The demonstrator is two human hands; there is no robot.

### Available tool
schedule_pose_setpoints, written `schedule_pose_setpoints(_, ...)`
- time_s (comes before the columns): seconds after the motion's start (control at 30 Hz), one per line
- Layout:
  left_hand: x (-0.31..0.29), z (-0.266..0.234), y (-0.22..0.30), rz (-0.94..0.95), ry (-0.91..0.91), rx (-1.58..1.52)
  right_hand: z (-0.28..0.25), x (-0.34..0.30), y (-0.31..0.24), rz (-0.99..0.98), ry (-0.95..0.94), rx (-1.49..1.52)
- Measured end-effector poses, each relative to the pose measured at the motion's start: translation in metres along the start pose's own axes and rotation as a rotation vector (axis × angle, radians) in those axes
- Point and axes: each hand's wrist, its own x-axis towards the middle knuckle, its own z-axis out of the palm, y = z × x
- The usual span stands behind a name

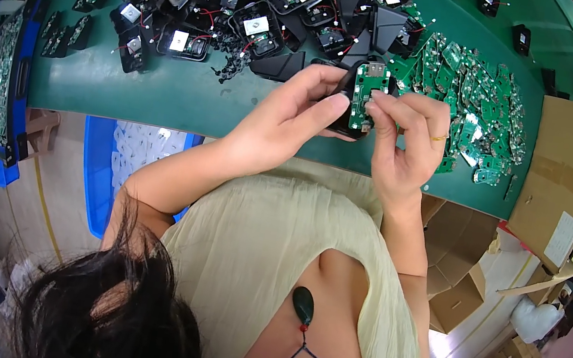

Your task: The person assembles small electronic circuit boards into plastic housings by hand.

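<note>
Above the near part of the green bench, my left hand (286, 111) is closed round a black plastic housing (346, 128), with its thumb along the near side. A green circuit board (361, 104) lies in the housing, its face turned up, with a metal connector at the far end. My right hand (414, 140), wearing a ring, has thumb and index finger pinched together at the board's right edge. Whatever small part sits between those fingertips is hidden.
Black housings with red wires (255, 26) are piled along the back of the green bench (186, 98). Loose green circuit boards (476, 112) lie heaped at right, beside a cardboard box (562, 164). A blue bin (97, 178) of pale parts stands below the bench's front edge.
</note>
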Motion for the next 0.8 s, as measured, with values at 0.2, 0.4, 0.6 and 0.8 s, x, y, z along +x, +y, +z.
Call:
schedule_pose_setpoints(0.2,0.001,-0.003,-0.003,0.067,-0.052,0.051,0.004,0.004,-0.007,0.034,0.029,0.025)
schedule_pose_setpoints(0.4,0.004,-0.001,-0.003,0.111,-0.012,0.05,0.006,0.003,-0.005,0.051,-0.004,0.024)
schedule_pose_setpoints(0.6,0.002,0.002,-0.01,0.249,-0.017,0.038,0.005,0.007,0.004,-0.089,0.006,-0.051)
schedule_pose_setpoints(0.8,0.004,-0.006,-0.009,0.183,0.035,0.182,0.001,0.008,-0.006,-0.277,-0.141,-0.074)
